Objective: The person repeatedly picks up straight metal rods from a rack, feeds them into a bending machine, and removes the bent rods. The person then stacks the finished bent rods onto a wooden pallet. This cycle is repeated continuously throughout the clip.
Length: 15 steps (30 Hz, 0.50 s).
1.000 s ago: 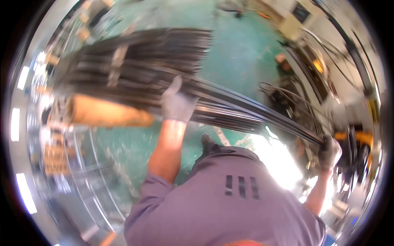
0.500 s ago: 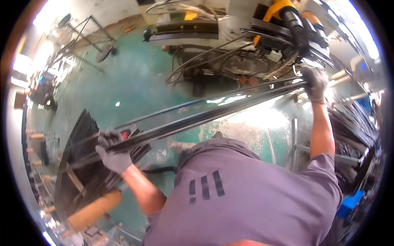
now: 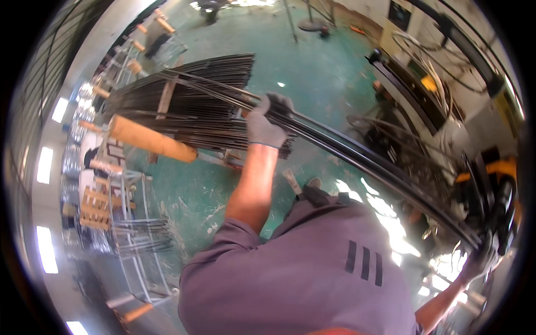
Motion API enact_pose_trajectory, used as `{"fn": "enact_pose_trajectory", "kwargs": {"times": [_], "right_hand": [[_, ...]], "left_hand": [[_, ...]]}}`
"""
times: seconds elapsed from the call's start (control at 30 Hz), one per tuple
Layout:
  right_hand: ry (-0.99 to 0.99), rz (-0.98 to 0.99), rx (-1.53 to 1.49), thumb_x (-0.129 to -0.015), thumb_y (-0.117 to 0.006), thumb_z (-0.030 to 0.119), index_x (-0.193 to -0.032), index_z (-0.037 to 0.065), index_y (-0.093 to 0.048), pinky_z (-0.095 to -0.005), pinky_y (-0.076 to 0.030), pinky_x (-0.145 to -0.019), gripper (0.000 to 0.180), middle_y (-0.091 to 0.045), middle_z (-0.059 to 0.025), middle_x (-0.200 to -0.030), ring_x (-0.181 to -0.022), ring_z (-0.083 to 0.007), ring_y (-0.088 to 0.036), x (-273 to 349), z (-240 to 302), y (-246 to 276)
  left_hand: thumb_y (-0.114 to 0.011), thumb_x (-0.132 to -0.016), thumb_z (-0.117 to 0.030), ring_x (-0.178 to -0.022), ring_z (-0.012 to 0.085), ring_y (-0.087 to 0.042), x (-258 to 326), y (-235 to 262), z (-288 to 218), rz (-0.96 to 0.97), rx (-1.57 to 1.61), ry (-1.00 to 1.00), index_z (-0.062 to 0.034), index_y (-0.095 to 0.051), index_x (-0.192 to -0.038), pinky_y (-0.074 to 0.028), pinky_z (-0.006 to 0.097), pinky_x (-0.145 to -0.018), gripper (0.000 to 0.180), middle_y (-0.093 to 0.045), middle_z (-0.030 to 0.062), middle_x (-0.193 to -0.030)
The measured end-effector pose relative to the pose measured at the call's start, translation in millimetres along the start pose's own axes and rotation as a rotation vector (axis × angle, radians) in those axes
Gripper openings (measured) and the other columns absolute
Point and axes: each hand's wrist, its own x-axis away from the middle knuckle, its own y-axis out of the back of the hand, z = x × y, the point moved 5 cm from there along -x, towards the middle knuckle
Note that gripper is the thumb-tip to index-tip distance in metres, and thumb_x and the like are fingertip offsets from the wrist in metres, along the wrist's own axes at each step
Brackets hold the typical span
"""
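Note:
Several long dark metal bars (image 3: 357, 159) run slantwise across my front, from upper left down to the lower right. My left hand (image 3: 268, 121), in a grey glove, is wrapped round them close to a stack of similar bars. The gloved right hand (image 3: 481, 258) grips their other end, low at the right; part of its fingers is hidden by the bars and dark parts there. Beyond my left hand, the held bars reach over the big stack of dark bars (image 3: 209, 92), which a crosspiece (image 3: 166, 97) divides.
An orange-brown roller (image 3: 151, 139) lies beside the stack. To the left stand metal frames (image 3: 139, 251) with rods and a wooden pallet (image 3: 96, 207). A machine with black and orange parts (image 3: 497, 192) is close to my right hand. Cables (image 3: 430, 61) hang at the upper right.
The view has swung to the left, so the stack now appears nearer the middle and the machine at the right edge. Both hands still hold the bars, whose left end lies over the stack.

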Motion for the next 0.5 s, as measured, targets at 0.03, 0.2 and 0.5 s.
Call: {"fn": "enact_pose_trajectory", "kwargs": {"times": [0.03,0.2,0.5], "right_hand": [[0.006,0.051,-0.004,-0.093,-0.066,0.015,-0.133,0.006,-0.069,-0.0449,-0.053,-0.087,0.041,-0.069,-0.0112,-0.105,-0.096,-0.0326,-0.068,2,1,-9],[-0.027,0.143,-0.111,-0.088,-0.070,0.020,-0.129,0.004,-0.067,-0.0485,-0.051,-0.086,0.045,-0.065,-0.0130,-0.094,-0.092,-0.0359,-0.064,29,-27,-57],[-0.075,0.196,-0.048,-0.094,-0.062,0.010,-0.133,0.003,-0.065,-0.0464,-0.052,-0.093,0.039,-0.070,-0.0122,-0.114,-0.105,-0.0346,-0.067,105,-84,-91]], "left_hand": [[-0.056,-0.108,-0.018,-0.085,0.0257,-0.067,3,2,5,-0.015,0.114,0.033,-0.0052,-0.062,-0.097,-0.059,0.043,-0.077,0.018,-0.066,0.0083,-0.089],[-0.056,-0.108,-0.017,-0.080,0.0252,-0.061,27,4,22,0.015,0.147,0.056,-0.0055,-0.060,-0.099,-0.056,0.043,-0.082,0.015,-0.059,0.0059,-0.087],[-0.059,-0.107,-0.023,-0.090,0.0223,-0.066,50,-56,-35,0.302,0.148,-0.014,-0.0024,-0.065,-0.113,-0.055,0.042,-0.088,0.022,-0.068,0.0069,-0.098]]}}
